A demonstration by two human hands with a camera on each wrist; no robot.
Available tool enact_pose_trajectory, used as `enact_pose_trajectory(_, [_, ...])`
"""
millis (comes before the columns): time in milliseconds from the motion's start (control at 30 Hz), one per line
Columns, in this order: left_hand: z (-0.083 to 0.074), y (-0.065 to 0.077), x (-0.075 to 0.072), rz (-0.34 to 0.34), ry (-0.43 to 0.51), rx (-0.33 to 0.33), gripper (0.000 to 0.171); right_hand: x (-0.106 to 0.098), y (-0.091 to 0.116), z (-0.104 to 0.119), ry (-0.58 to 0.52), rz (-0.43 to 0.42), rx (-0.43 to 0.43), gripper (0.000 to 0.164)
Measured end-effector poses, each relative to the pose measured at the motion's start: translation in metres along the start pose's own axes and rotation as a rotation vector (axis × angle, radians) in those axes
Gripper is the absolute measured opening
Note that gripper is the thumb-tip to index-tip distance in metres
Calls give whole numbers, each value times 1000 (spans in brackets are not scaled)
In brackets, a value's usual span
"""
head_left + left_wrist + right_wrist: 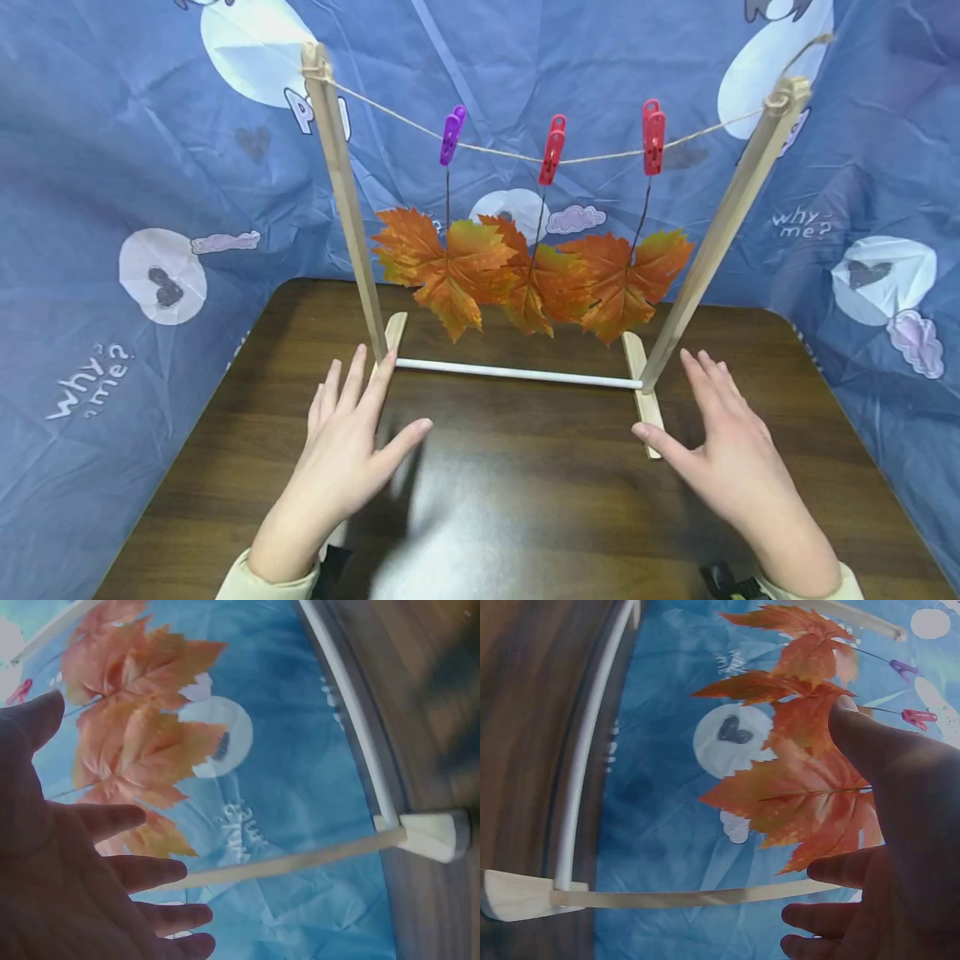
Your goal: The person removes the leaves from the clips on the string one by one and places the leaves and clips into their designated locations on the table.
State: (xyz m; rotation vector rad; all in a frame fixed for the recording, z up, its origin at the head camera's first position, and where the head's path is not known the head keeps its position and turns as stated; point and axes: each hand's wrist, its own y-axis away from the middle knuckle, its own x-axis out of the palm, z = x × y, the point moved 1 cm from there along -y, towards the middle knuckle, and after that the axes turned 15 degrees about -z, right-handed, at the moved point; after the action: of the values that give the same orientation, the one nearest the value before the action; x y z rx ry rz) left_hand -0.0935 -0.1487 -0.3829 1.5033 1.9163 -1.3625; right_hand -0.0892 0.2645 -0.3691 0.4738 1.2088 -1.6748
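My feed: wooden frame (717, 242) between left hand (347, 446) and right hand (738, 454), both released, fingers near its base.

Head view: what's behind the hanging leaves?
Behind the leaves: blue backdrop cloth, with a round white print and a purple cloud print showing above them. They cover part of the back edge of the table; cloth directly behind them can't be seen.

Bkgd cloth (510, 92) w/ "why me?" (92, 382)
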Motion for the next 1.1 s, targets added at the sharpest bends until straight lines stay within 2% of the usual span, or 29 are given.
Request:
enact_pose_trajectory(333, [-15, -12, -2, -73, 329, 21, 75, -13, -15, 13, -89, -58, -19, 98])
enact_pose_trajectory(633, [-34, -26, -5, -99, 519, 62, 65, -25, -31, 21, -122, -137, -78, 95])
enact_pose_trajectory(833, [-46, -36, -5, -79, 632, 8, 58, -33, -42, 27, -150, -222, -131, 91])
enact_pose_trajectory(1100, [-66, -53, -4, -133, 771, -5, 47, -46, -59, 36, -175, -321, -159, 82])
